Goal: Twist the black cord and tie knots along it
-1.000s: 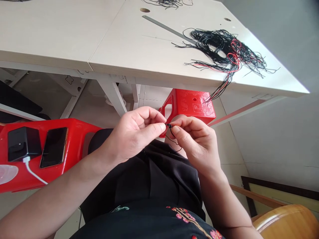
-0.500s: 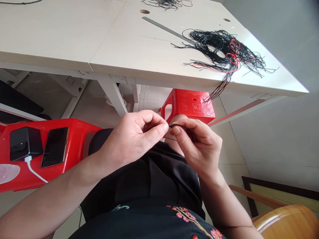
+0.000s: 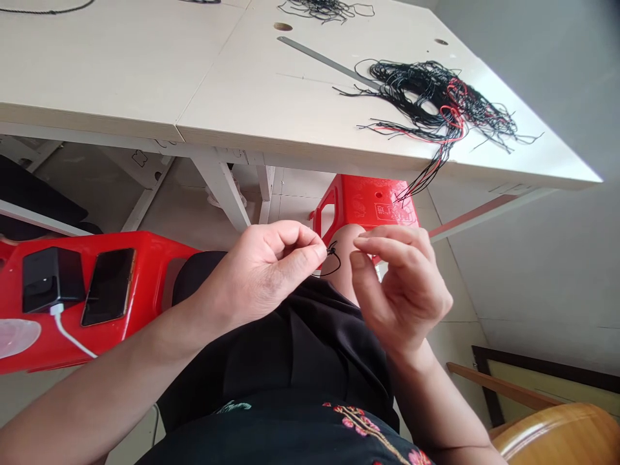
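Between the thumb and forefinger of my left hand a thin black cord is pinched. A small knot with short ends pokes out past the fingertips, and a loop of the cord hangs below it. My right hand is just to the right, apart from the cord. Its thumb and forefinger are separated by a small gap, and nothing shows between them. Part of the cord is hidden inside my left hand.
On the table lie a bundle of black and red cords, a metal ruler and more black cord. A red stool stands under it. At left, another red stool holds a phone and a black box with a white cable.
My right hand has let go of the cord and moved to the right, its fingertips parting. My left hand keeps its pinch, and the knot and loop now show.
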Motion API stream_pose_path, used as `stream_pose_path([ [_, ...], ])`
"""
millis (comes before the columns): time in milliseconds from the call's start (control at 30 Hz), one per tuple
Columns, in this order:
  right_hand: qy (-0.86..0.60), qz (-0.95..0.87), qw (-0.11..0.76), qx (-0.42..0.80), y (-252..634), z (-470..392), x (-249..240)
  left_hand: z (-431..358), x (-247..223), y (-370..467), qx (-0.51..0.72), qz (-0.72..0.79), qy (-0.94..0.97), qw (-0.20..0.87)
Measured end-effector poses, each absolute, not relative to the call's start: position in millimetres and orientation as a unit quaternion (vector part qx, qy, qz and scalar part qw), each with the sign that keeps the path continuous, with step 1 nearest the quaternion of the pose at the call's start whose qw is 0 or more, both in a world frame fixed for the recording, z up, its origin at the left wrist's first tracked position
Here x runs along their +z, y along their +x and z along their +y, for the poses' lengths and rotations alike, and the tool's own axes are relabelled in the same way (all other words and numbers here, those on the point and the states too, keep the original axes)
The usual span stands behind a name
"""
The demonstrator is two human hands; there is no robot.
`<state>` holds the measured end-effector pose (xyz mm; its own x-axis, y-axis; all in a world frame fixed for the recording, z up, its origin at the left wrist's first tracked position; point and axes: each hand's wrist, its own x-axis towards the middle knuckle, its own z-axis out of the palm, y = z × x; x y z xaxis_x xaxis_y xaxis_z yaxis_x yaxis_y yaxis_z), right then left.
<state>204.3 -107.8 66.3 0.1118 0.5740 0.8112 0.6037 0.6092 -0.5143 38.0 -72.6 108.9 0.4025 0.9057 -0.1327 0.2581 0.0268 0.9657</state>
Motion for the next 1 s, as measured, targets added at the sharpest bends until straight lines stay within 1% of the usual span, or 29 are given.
stream_pose_path([
  [100, -0.435, -0.696, 0.571, 0.008, 201, -107, 68, -72, 109, 39, 0.299, 0.445, 0.645, 0.544],
  [267, -0.449, -0.697, 0.559, 0.009, 197, -106, 67, -74, 107, 38, 0.305, 0.43, 0.685, 0.503],
  [400, -0.455, -0.711, 0.535, -0.037, 198, -105, 66, -75, 106, 40, 0.305, 0.426, 0.724, 0.448],
  [567, -0.464, -0.734, 0.482, -0.112, 199, -104, 67, -76, 105, 41, 0.319, 0.398, 0.787, 0.346],
  [667, -0.469, -0.736, 0.469, -0.139, 199, -102, 67, -76, 101, 41, 0.324, 0.377, 0.805, 0.325],
  [800, -0.472, -0.724, 0.494, -0.094, 197, -101, 67, -76, 98, 40, 0.341, 0.37, 0.787, 0.358],
  [867, -0.471, -0.721, 0.503, -0.073, 197, -101, 67, -75, 99, 40, 0.347, 0.376, 0.781, 0.357],
  [1000, -0.46, -0.742, 0.482, -0.08, 200, -103, 69, -74, 100, 40, 0.354, 0.367, 0.811, 0.288],
])
